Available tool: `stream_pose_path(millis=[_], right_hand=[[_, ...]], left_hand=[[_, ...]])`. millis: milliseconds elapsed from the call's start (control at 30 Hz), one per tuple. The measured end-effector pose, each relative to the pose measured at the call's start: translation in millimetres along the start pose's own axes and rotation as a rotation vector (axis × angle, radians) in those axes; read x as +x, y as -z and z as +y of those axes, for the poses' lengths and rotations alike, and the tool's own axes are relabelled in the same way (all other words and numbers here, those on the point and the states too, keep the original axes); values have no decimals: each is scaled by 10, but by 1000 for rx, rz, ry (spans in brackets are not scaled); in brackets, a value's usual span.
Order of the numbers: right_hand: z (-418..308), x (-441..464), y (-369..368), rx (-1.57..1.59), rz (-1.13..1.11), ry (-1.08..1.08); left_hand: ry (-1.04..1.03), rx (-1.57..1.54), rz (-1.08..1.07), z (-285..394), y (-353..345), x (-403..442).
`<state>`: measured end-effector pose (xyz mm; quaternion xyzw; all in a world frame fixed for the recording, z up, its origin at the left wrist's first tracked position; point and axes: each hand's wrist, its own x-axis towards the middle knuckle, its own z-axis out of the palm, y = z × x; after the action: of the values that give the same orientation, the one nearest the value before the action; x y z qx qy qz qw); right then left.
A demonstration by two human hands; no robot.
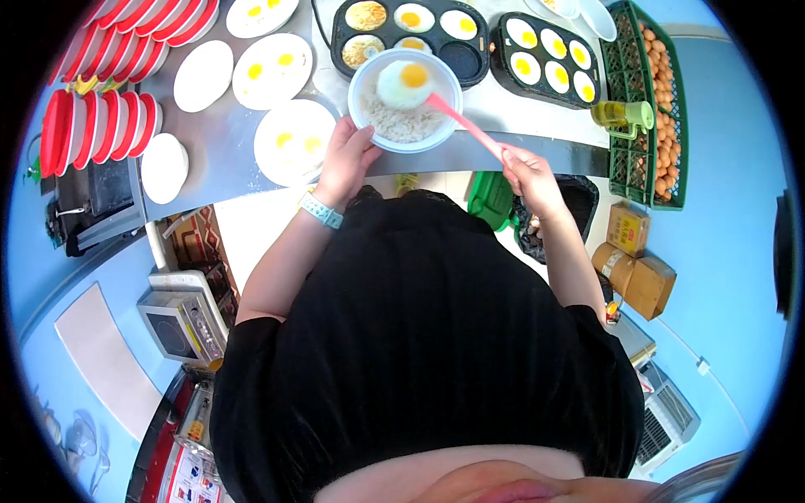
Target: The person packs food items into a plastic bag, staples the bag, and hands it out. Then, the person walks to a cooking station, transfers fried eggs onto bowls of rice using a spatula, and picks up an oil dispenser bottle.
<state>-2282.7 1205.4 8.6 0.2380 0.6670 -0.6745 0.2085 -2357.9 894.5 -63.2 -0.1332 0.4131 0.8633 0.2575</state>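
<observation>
My left hand (348, 158) grips the rim of a white bowl (405, 147) of rice (394, 123), its thumb over the edge. In my right hand (530, 178) is the handle of a pink spatula (470, 126), which slants up and left to the bowl. A fried egg (405, 85) with a yellow yolk lies at the spatula's tip, over the rice; whether it rests on the rice or on the blade I cannot tell. Behind the bowl is a black egg pan (460, 60) with several round wells, some holding eggs, one well bare.
A second egg pan (501, 74) full of eggs stands right, beside an oil bottle (616, 114) and a green crate (644, 168) of eggs. Plates with fried eggs (289, 172) lie left. Stacked red and white bowls (96, 134) stand far left. A black-lined bin (581, 197) is below the counter.
</observation>
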Motion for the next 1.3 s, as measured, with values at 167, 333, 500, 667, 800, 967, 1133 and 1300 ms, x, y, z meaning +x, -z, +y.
stream_pose_path(millis=[167, 333, 500, 667, 800, 967, 1133, 1300], right_hand=[[-124, -11, -139, -278, 67, 83], [-469, -217, -218, -739, 282, 415], [-660, -102, -43, -729, 489, 547], [-610, 292, -118, -1113, 507, 680], [-582, 460, -213, -1279, 486, 733], [-684, 495, -401, -1452, 512, 524], [-759, 572, -155, -1310, 401, 429], [-380, 638, -53, -520, 290, 30]], left_hand=[[-22, -17, 14, 58, -45, -28], [-52, -23, 39, 36, 36, -98], [-97, -40, 5, 80, 192, -341], [-127, -84, 30, 209, 265, -695], [-188, -127, 111, 255, 363, -866], [-240, -115, 124, 289, 447, -955], [-238, -108, 107, 276, 545, -956], [-236, -120, 89, 271, 605, -930]])
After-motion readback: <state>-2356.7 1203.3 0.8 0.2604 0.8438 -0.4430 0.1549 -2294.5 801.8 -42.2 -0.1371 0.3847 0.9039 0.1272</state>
